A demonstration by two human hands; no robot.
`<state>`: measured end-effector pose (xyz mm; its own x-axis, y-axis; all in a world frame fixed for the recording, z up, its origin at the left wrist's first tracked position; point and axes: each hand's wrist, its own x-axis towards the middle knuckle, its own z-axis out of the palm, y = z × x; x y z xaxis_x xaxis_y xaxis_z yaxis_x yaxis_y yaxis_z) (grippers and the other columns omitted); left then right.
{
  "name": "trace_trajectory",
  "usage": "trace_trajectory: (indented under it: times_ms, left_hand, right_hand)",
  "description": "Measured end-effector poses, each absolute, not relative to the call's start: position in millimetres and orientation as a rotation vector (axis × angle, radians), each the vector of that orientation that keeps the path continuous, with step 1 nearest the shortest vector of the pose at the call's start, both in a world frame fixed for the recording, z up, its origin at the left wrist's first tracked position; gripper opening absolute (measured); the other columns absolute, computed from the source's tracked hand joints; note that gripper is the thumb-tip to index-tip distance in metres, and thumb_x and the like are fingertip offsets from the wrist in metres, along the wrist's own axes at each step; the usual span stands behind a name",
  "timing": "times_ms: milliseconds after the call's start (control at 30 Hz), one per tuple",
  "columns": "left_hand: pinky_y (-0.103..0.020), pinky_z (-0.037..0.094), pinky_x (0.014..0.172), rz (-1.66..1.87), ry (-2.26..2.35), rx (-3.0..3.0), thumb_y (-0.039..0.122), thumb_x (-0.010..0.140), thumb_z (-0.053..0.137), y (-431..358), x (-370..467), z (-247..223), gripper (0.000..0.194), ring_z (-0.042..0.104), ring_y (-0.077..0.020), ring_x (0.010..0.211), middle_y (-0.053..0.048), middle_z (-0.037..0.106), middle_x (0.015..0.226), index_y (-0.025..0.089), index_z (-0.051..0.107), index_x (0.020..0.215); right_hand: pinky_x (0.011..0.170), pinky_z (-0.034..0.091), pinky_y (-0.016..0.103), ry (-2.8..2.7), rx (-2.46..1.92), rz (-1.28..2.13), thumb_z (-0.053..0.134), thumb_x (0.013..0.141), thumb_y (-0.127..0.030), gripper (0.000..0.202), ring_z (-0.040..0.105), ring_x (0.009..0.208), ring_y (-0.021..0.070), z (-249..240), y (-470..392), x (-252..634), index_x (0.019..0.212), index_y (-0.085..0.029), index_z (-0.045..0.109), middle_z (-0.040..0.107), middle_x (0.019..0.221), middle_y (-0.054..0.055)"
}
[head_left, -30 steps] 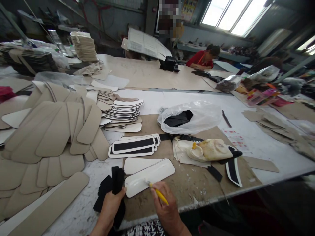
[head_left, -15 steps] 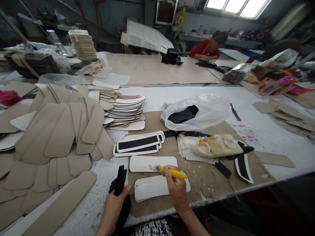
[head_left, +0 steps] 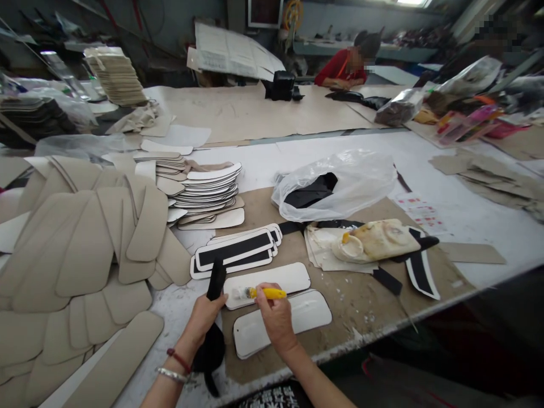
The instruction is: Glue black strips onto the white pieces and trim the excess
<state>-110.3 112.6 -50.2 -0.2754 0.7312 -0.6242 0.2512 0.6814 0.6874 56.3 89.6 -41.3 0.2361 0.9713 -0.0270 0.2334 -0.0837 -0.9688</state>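
My right hand (head_left: 276,317) grips the yellow handle of a brush (head_left: 270,293). Its bristles rest at the left part of a white rounded panel (head_left: 280,276). Below that lies a second white panel (head_left: 306,311), partly hidden by my right hand. In my left hand (head_left: 206,314) are black strips (head_left: 217,279), held upright, with the thumb near the upper panel's left end. Black material (head_left: 209,351) hangs beneath the left wrist. Just above sit several white panels with black strips on them (head_left: 236,250).
A stained glue bottle (head_left: 382,241) lies on brown board at the right. Behind it is a clear plastic bag (head_left: 361,181) with black material inside. Beige panels (head_left: 85,243) are heaped at the left, beside a white panel stack (head_left: 208,190). A person in red (head_left: 340,68) leans on the far table.
My right hand has moved the brush left along the upper white panel. My left hand has come up and right with the black strips, closer to that panel. The camera view has shifted slightly.
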Motion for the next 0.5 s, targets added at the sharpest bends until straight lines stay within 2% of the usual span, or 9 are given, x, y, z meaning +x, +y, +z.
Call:
trace_trajectory:
  times_ms: [100, 300, 500]
  left_hand:
    - [-0.027, 0.039, 0.055, 0.58, 1.838, 0.806, 0.037, 0.056, 0.064, 108.7, -107.2, -51.2, 0.03, 0.05, -0.0168, 0.057, -0.002, 0.057, 0.056, 0.011, 0.063, 0.07]
    - [-0.028, 0.037, 0.053, 0.552, 1.878, 0.822, 0.037, 0.057, 0.063, 107.6, -106.0, -47.2, 0.027, 0.05, -0.0179, 0.055, -0.001, 0.054, 0.05, 0.012, 0.064, 0.068]
    - [-0.029, 0.039, 0.056, 0.573, 1.88, 0.843, 0.038, 0.058, 0.062, 104.2, -108.2, -51.2, 0.029, 0.054, -0.0208, 0.061, -0.004, 0.059, 0.056, 0.012, 0.065, 0.07]
  right_hand:
    - [0.073, 0.047, 0.029, -1.311, -1.553, 0.753, 0.045, 0.084, -0.026, 0.016, 0.056, 0.078, 0.0159, -36.4, 87.3, 73.3, 0.082, -0.017, 0.059, 0.058, 0.081, 0.006]
    - [0.075, 0.048, 0.033, -1.425, -1.675, 0.336, 0.046, 0.084, -0.025, 0.013, 0.056, 0.079, 0.0172, -39.1, 90.2, 134.2, 0.086, -0.018, 0.057, 0.057, 0.083, 0.006]
    - [0.076, 0.049, 0.035, -1.639, -1.713, 0.081, 0.044, 0.086, -0.021, 0.015, 0.056, 0.083, 0.018, -34.0, 92.8, 171.2, 0.094, -0.018, 0.056, 0.057, 0.087, 0.008]
